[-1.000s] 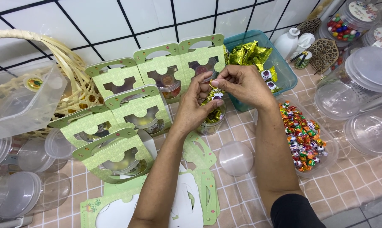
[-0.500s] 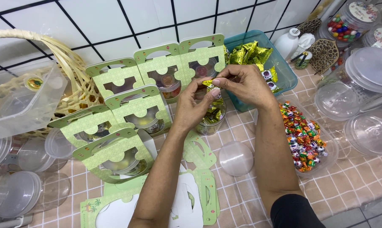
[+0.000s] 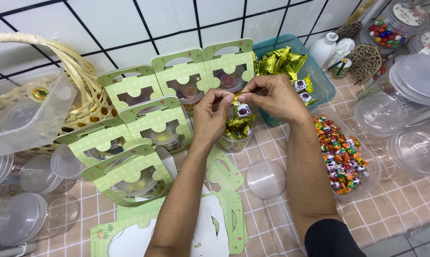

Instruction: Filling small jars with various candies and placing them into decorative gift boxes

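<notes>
My left hand (image 3: 214, 116) and my right hand (image 3: 272, 97) both pinch a gold-wrapped sweet (image 3: 241, 108) just above a small clear tub (image 3: 235, 136) that holds more gold sweets. Behind the hands sits a teal plastic bin (image 3: 314, 83) of gold-wrapped sweets (image 3: 281, 62). Several green card carriers (image 3: 143, 121) with clear tubs inside stand to the left. A loose clear lid (image 3: 266, 178) lies on the checked cloth in front of the tub.
A clear tray of colourful wrapped candies (image 3: 341, 154) lies at the right, beside large clear jars (image 3: 417, 147). A wicker basket (image 3: 77, 76) and a clear box (image 3: 27, 112) stand at left. Flat green card sleeves (image 3: 224, 209) lie near the front.
Both hands have risen slightly above the tub and now pull at the ends of the gold-wrapped sweet between them.
</notes>
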